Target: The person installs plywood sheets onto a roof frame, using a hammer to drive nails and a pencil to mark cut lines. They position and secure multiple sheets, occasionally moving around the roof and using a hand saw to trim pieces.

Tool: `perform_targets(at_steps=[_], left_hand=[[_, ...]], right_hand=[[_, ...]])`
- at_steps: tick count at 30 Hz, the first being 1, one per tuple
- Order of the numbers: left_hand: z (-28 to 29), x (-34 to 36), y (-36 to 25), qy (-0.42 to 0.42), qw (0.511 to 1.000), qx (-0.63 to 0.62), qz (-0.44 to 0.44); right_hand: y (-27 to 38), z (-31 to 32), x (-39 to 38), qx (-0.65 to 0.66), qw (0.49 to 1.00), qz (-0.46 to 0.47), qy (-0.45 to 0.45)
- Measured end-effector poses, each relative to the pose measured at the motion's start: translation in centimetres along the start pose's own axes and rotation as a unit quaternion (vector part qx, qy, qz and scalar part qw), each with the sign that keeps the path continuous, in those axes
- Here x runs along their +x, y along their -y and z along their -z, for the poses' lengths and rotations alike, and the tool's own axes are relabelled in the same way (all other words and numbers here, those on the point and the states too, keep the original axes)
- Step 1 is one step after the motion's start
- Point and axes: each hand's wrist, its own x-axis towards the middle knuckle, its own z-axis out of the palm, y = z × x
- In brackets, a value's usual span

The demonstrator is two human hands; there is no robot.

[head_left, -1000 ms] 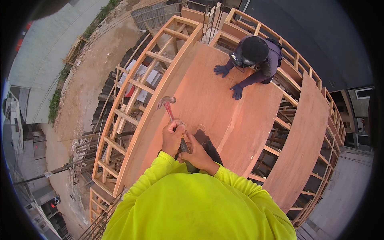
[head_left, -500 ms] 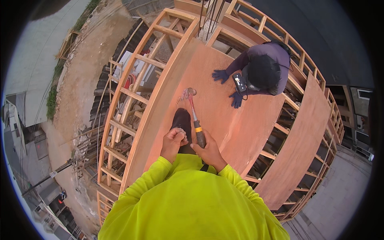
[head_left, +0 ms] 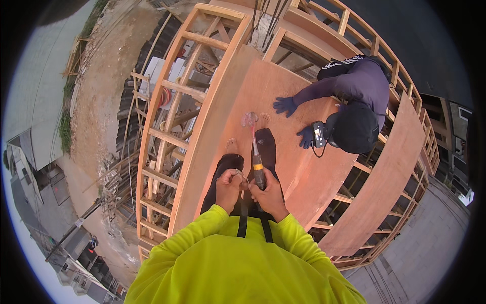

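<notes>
My right hand (head_left: 268, 197) grips a hammer (head_left: 257, 157) by its black and yellow handle, the head pointing forward over my right foot. Beside it, my left hand (head_left: 230, 187) pinches small thin metal pieces, too small to make out clearly. My bare feet (head_left: 232, 146) and dark-clad legs show beyond both hands, on a reddish plywood sheet (head_left: 311, 177). At the upper right a person (head_left: 354, 121) in a dark cap and purple top, with a device at the head, bends low, both dark-gloved hands (head_left: 285, 105) spread on the plywood.
Timber ladder-like frame (head_left: 179, 137) runs along the left, above a lower dirt path (head_left: 88, 101). A loose plywood strip (head_left: 374, 192) lies across open joists on the right. Rebar stands in a post (head_left: 263, 28) at the far end. A grey paved surface (head_left: 420, 228) lies below at the right.
My hands have separated slightly, the hammer now in my right hand alone. Both my legs have come into view. The other person has bent further down and shifted rightward and nearer.
</notes>
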Motion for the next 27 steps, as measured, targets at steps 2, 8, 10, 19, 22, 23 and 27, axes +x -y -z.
perform_targets(at_steps=[2,8,10,19,22,23,27], left_hand=[[-0.8,4.8,-0.2,-0.03,1.0,-0.004,-0.009],[-2.8,24.1,5.2,-0.032,0.905,0.308,-0.292],[-4.8,29.0,5.7,0.008,0.89,0.362,-0.275],[-10.0,47.9,5.7,0.204,0.699,0.5,-0.469],[-10.8,51.1,6.2,0.228,0.647,0.531,-0.497],[-11.0,52.0,6.4,0.23,0.633,0.54,-0.505],[-12.1,55.0,7.5,0.201,0.62,0.513,-0.558]], right_hand=[[0.4,1.4,4.4,0.01,1.0,-0.007,0.002],[-3.3,7.2,23.2,0.026,0.998,-0.049,-0.012],[-4.7,9.2,28.6,0.046,0.996,-0.068,-0.025],[-7.5,16.2,45.0,0.058,0.993,-0.09,-0.048],[-7.9,17.4,48.0,0.056,0.993,-0.09,-0.046],[-8.2,17.5,48.8,0.057,0.993,-0.087,-0.046],[-8.3,18.1,51.6,0.037,0.995,-0.076,-0.05]])
